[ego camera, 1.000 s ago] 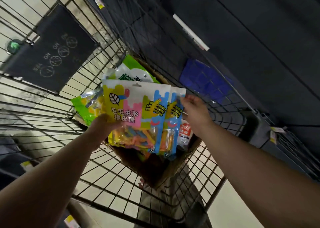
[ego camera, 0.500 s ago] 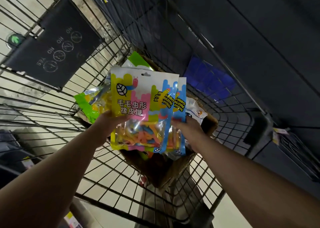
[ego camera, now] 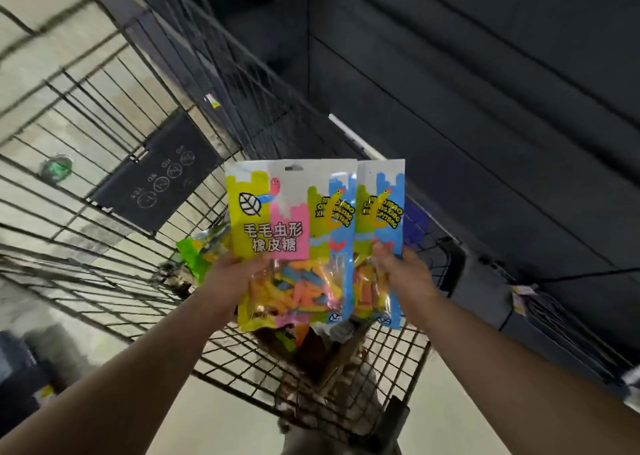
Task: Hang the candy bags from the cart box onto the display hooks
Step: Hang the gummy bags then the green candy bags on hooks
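The left hand is gripping the front candy bag by its left edge while the right hand is curling its fingers round the second candy bag tucked just behind, both standing upright, long axes vertical, top edges pointing up, over the cart box.

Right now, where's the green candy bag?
Head view, centre-left: the green candy bag peeks out just left of the left hand, behind the front gummy bag.

The single head-worn view looks steeply down, close over the wire cart and floor.
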Action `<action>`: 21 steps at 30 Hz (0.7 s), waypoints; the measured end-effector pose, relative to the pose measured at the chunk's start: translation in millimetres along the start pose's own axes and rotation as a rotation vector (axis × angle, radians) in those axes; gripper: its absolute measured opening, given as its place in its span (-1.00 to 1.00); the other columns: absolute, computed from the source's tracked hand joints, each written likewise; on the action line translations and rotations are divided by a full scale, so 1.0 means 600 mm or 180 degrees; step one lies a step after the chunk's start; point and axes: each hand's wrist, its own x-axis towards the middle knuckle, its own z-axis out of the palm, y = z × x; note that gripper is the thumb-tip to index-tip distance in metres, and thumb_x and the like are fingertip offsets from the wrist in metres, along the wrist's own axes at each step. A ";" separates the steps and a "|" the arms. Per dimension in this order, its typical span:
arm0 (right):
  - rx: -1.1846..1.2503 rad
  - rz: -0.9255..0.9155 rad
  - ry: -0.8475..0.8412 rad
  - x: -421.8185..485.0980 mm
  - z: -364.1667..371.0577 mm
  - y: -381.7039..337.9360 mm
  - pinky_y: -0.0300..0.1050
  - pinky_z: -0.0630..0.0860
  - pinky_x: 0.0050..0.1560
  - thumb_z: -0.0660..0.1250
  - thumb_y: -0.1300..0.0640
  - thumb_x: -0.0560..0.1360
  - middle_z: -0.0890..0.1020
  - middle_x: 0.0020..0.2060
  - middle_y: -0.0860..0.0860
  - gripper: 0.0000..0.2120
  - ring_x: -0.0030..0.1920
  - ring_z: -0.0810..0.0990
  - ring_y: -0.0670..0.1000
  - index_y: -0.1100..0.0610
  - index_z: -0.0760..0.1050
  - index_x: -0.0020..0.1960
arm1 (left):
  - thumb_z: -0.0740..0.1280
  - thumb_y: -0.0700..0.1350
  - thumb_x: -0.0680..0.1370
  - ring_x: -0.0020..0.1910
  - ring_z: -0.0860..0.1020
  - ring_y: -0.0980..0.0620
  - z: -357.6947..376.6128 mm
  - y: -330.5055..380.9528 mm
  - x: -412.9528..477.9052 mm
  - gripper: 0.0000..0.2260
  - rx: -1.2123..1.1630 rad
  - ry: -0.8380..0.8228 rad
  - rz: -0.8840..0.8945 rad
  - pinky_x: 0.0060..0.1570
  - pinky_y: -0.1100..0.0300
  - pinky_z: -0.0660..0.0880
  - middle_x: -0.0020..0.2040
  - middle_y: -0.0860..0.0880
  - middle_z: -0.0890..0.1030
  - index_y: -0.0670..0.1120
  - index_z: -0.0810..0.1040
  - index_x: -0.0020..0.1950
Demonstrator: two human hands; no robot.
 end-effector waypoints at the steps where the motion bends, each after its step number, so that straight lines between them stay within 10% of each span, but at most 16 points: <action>1: 0.0106 -0.0046 0.0036 -0.015 -0.010 -0.007 0.11 0.50 0.25 0.36 0.03 0.52 0.65 0.09 0.04 -0.95 0.11 0.60 0.07 -0.06 0.54 -0.13 | 0.46 -0.08 0.46 -0.14 0.70 -0.10 0.000 0.008 -0.014 -0.81 0.0008 0.0025 0.0025 -0.22 -0.01 0.64 -0.05 -0.10 0.72 -0.05 0.66 0.06; 6: 0.0332 -0.0339 0.0378 -0.094 -0.063 -0.022 0.22 0.53 0.18 0.34 0.05 0.54 0.67 0.03 0.19 -0.93 0.06 0.63 0.18 0.00 0.58 -0.08 | 0.54 -0.01 0.33 0.03 0.60 -0.16 0.028 0.053 -0.083 -0.58 -0.0119 -0.0127 0.0298 0.09 -0.11 0.53 0.10 -0.21 0.64 -0.13 0.58 0.11; 13: 0.0770 -0.0465 0.0899 -0.200 -0.175 -0.005 0.16 0.56 0.16 0.38 -0.02 0.50 0.69 -0.02 0.18 -0.82 0.03 0.66 0.21 0.10 0.59 -0.04 | 0.33 -0.05 0.57 -0.28 0.67 0.16 0.110 0.076 -0.170 -0.86 0.0540 -0.0617 0.0787 -0.32 0.41 0.54 -0.15 -0.06 0.70 -0.05 0.65 0.03; 16: 0.0882 -0.0636 0.1085 -0.247 -0.226 0.003 -0.05 0.57 0.01 0.34 0.02 0.53 0.66 -0.12 0.12 -0.88 -0.12 0.64 0.07 0.05 0.57 -0.11 | 0.44 0.06 0.46 0.03 0.65 -0.10 0.155 0.082 -0.202 -0.64 0.0413 -0.0765 0.0762 0.09 -0.09 0.56 0.11 -0.16 0.66 -0.08 0.58 0.19; 21: 0.1007 -0.0773 0.1348 -0.323 -0.313 0.028 0.06 0.55 0.11 0.33 0.02 0.54 0.66 -0.16 0.02 -0.88 -0.11 0.61 0.04 0.05 0.59 -0.06 | 0.40 -0.06 0.52 -0.04 0.58 -0.06 0.230 0.079 -0.266 -0.87 0.0496 -0.0904 0.0883 -0.04 0.10 0.51 -0.04 -0.08 0.64 -0.09 0.56 -0.01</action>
